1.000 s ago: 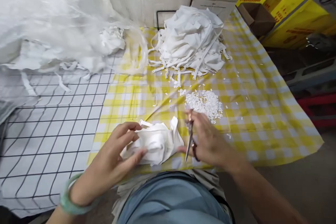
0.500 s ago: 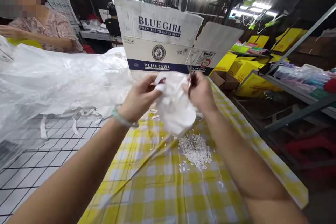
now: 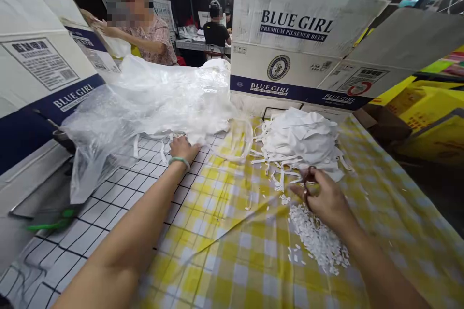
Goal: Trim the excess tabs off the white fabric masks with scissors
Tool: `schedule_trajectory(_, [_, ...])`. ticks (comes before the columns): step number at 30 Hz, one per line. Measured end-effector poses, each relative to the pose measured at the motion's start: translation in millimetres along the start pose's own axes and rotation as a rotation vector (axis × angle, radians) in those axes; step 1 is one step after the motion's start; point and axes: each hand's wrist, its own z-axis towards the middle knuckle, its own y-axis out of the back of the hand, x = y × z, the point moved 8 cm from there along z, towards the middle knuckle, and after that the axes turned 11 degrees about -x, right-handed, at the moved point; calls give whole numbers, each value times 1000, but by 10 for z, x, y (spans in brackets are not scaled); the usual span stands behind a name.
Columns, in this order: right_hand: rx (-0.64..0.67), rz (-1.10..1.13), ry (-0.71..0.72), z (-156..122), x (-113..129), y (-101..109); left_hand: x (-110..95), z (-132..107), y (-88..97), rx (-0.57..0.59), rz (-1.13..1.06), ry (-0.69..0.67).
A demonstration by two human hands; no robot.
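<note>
Scissors with dark-reddish handles (image 3: pixel 308 187) sit in my half-closed right hand (image 3: pixel 328 198). Translucent plastic bag (image 3: pixel 159 99) with white cloth straps (image 3: pixel 136 147) lies just ahead of my left hand (image 3: pixel 184 149), nearer one; fingers half-curled at bag edge, grip I cannot tell.

The left hand (image 3: pixel 184 149) reaches out, its back up, with its arm (image 3: pixel 136 224) stretched behind it. The right hand (image 3: pixel 326 199) is closer in, its fingers (image 3: pixel 319 176) curled.

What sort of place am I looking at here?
Probably a workshop: a heap of white cloth pieces with straps and many tiny white snippets lie on the yellow checked cover, and another person sits at a table farther back.
</note>
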Motion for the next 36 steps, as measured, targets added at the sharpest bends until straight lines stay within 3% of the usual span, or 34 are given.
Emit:
schedule_trajectory(2, [59,47,84,-94,292,-160,41,29,74,5,57,8])
schedule_trajectory(4, [106,103,136,-145,565,-276,-30,-94,111,14,98,7])
schedule_trajectory(8, [269,265,73,-369,939,-501,-468,-788,196,109,73,-40])
schedule_trajectory(12, [475,522,-225,-826,1092,-757,-1085,-1704,363,266,-75,-62])
schedule_trajectory(15, [608,834,-529,-1208,1212,-937,-1533,-2225,398,399,-274,-117])
schedule_trajectory(18, [689,1082,-844,-1513,1342,-1062,-1860,-2572,339,528,-380,-244])
schedule_trajectory(21, [670,1061,-939,-1616,1378,-1065,-1957,-2749,310,621,-467,-267])
schedule_trajectory(22, [639,1028,-934,-1610,1360,-1040,-1924,-2742,334,603,-518,-214])
schedule_trajectory(24, [570,972,-933,-1600,1296,-978,-1697,-2623,412,443,-579,28])
schedule_trajectory(26, [541,933,-935,-1646,1250,-927,-1314,-2528,443,257,-576,411])
schedule_trajectory(27, [544,925,-930,-1695,1248,-909,-1147,-2534,401,221,-601,616])
schedule_trajectory(30, [602,949,-890,-1900,1319,-863,-985,-2626,105,302,-887,1100])
schedule_trajectory(33, [665,958,-777,-1975,1400,-800,-1006,-2629,28,279,-1029,1236])
schedule_trajectory(36, [466,868,-521,-1594,1373,-673,-1067,-2632,189,277,-942,1152])
